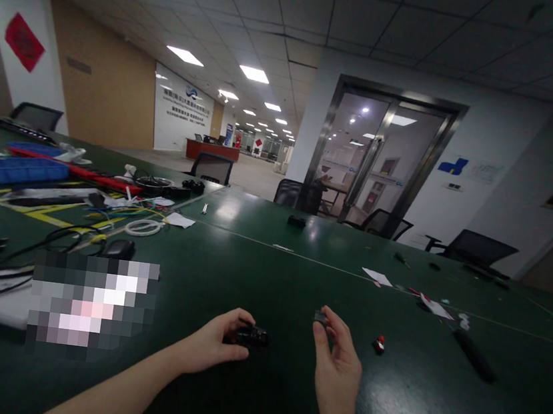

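Observation:
My left hand [217,342] is curled around a small glossy black device [255,336], with the thumb along its near side. What kind of device it is cannot be made out. To the right, my right hand [341,369] is raised a little and pinches a small flat dark grey piece [320,317] between thumb and fingertips. The two held things are apart from each other. A small red, black and white object [379,344] lies on the green table just right of my right hand.
The green table [228,268] carries a long black-handled tool [474,354] at right and a black box [297,221] farther back. At left are cables [145,228], a black mouse-like object [119,249] and a blue tray [17,170]. Mesh chairs [298,196] stand beyond.

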Motion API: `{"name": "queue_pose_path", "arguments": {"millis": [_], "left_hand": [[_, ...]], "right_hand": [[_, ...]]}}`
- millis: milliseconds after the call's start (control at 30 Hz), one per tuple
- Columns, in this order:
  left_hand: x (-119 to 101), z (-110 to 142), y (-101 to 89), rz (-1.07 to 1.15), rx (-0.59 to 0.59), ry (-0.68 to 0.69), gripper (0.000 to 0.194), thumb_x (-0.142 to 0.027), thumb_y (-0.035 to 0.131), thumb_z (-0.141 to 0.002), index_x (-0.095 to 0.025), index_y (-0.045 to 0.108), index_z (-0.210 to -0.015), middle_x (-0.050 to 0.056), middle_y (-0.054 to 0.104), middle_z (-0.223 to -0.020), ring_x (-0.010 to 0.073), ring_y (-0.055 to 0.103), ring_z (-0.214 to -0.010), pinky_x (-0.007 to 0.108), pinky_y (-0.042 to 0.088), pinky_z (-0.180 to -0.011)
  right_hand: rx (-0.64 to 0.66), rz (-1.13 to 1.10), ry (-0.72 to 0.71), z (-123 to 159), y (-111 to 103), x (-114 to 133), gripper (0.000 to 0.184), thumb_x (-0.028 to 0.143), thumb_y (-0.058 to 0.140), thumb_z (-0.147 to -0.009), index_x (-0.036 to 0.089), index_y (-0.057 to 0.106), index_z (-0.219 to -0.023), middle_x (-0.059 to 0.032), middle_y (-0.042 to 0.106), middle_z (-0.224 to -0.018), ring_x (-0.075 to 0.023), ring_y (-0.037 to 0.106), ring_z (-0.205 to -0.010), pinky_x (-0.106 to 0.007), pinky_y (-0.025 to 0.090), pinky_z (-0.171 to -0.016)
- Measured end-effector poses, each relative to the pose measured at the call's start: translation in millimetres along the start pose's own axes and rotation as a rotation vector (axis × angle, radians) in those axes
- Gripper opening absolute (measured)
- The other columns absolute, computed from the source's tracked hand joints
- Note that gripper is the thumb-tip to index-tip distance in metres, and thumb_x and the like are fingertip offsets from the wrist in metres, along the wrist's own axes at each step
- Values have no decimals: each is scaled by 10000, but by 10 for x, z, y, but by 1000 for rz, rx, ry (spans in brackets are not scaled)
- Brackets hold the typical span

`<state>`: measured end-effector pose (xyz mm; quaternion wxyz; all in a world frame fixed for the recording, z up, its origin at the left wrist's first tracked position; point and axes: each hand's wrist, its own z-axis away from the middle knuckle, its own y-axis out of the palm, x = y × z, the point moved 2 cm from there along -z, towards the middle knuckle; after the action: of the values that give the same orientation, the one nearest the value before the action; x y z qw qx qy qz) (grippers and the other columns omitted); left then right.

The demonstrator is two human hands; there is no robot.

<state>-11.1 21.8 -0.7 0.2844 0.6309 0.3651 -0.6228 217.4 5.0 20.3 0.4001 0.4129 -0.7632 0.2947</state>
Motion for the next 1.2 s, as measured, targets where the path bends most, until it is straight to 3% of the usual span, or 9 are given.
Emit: {"name": "queue_pose_path", "arguments": {"millis": [300,567,833,1200], "left_hand": [[4,-4,3,-10,2,14,390,-151,653,-749,-220,466,-1084,20,579,-1054,197,555,-973,336,431,-833],[-18,-23,24,-3,7,50,367,-151,645,-740,-208,470,-1058,15,575,-1018,188,557,-932,320,430,-800],[0,-45,42,19,2,88,357,-157,656,-731,-203,477,-1037,9,570,-970,183,555,-905,336,423,-800],[-12,-39,42,-16,-7,41,369,-135,664,-707,-204,490,-1025,-1,574,-934,183,554,-899,331,429,-788]], "right_hand": [[69,-16,38,62,57,13,363,399,611,-738,222,598,-1055,-70,620,-1075,-223,558,-1027,-440,404,-933],[307,4,47,201,178,162,240,342,622,-735,234,644,-948,-55,640,-999,-224,580,-976,-406,445,-895],[454,30,61,307,312,187,180,291,627,-722,271,664,-897,-53,612,-1060,-241,550,-1043,-415,432,-908],[541,123,60,351,378,119,145,260,647,-680,291,675,-819,-25,627,-1005,-249,600,-958,-408,483,-809]]}}
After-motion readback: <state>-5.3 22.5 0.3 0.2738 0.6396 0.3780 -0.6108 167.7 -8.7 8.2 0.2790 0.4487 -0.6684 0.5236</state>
